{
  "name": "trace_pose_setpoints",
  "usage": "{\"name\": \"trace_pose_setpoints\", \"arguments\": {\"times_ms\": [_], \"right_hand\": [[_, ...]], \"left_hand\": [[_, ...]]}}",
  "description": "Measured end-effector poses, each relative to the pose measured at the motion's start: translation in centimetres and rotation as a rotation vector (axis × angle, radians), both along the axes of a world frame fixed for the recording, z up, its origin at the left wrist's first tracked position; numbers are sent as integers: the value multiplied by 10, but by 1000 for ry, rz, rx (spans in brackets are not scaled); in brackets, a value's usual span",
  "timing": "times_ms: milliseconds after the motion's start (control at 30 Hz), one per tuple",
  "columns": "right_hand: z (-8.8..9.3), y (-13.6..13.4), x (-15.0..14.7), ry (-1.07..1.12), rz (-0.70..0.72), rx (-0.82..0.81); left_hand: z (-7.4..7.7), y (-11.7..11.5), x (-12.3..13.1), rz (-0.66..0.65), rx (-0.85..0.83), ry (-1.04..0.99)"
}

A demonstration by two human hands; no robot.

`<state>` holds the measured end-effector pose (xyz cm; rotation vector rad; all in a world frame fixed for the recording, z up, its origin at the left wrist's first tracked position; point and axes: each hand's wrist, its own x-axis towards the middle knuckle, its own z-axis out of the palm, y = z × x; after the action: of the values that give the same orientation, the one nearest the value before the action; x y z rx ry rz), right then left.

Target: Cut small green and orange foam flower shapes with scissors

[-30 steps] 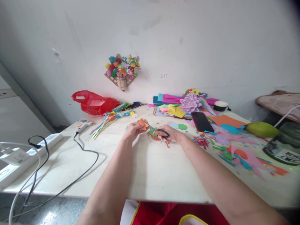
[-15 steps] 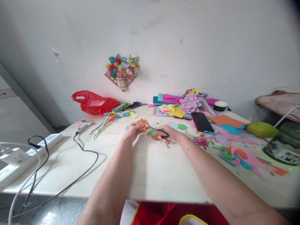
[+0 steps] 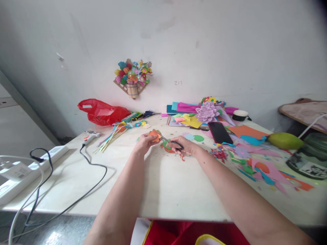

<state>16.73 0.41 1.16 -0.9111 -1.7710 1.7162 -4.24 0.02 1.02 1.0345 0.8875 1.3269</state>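
My left hand (image 3: 144,143) pinches an orange piece of craft foam or felt (image 3: 154,136) with a wavy, petal-like edge. Black-handled scissors (image 3: 176,144) are in my right hand (image 3: 186,145), fingers wrapped through the loops. Their metal blades point left and meet the edge of the orange piece; whether they are fully closed is hard to make out. Under the scissors lie green and orange scraps (image 3: 167,146), with a curled orange strip (image 3: 183,157) beside them. Pale blue and green round cutouts (image 3: 198,138) rest just beyond my right hand.
Left on the table are a glue gun (image 3: 90,136) with a black cord, a power strip (image 3: 33,170), thin sticks (image 3: 108,139) and a red plastic bag (image 3: 103,112). To the right are a phone (image 3: 220,132), coloured scraps (image 3: 265,170), a green fruit (image 3: 285,141) and a glass jar (image 3: 310,156).
The scissor blades have shifted slightly against the orange piece's edge. Both hands stay in nearly the same place.
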Motion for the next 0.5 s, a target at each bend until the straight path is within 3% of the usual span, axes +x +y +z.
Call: {"name": "trace_pose_setpoints", "arguments": {"times_ms": [500], "right_hand": [[4,-6,-2,-8,-30,55]], "left_hand": [[1,-1,3,2,6,-53]]}}
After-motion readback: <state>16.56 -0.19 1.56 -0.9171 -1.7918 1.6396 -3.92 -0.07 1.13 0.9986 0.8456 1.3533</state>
